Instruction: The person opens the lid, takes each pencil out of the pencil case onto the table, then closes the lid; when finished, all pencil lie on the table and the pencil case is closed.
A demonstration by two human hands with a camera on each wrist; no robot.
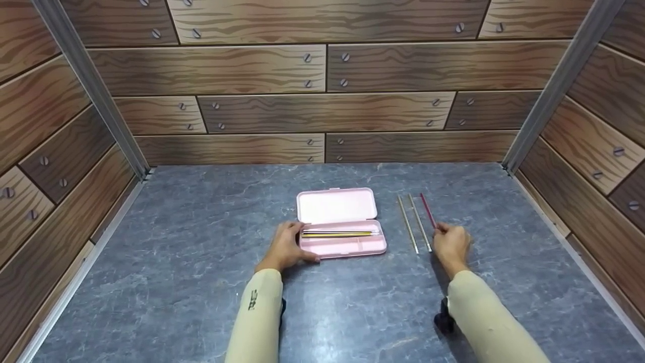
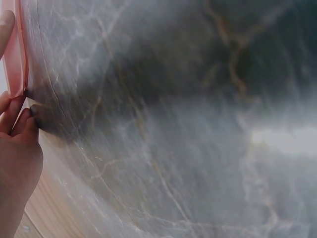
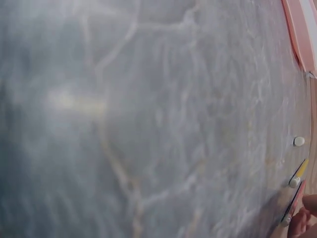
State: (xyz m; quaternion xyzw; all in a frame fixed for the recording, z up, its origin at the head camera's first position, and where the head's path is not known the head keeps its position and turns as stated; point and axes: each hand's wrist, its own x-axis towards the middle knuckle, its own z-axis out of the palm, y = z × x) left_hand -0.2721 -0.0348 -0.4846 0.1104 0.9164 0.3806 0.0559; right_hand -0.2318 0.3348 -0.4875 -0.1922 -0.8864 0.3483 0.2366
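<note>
A pink pencil case [image 1: 322, 250] lies on the table with its lid [image 1: 336, 205] laid back. Several pencils [image 1: 337, 234], one of them yellow and black, are in its rear compartment. My left hand [image 1: 288, 247] grips the case's left end, thumb along the front edge and fingers at the back; in the left wrist view those fingers touch the pink rim [image 2: 20, 59]. Over on the right, my right hand [image 1: 452, 244] pinches the near end of a red pencil [image 1: 427, 207]. Two pale yellowish pencils [image 1: 408, 224] lie side by side just left of it, their white ends toward me.
The grey marbled table [image 1: 201, 212] is bounded by wood-patterned walls [image 1: 322, 111] at the back and sides, with metal posts [image 1: 93, 91] at the corners. A dark wrist device [image 1: 444, 317] hangs under my right sleeve.
</note>
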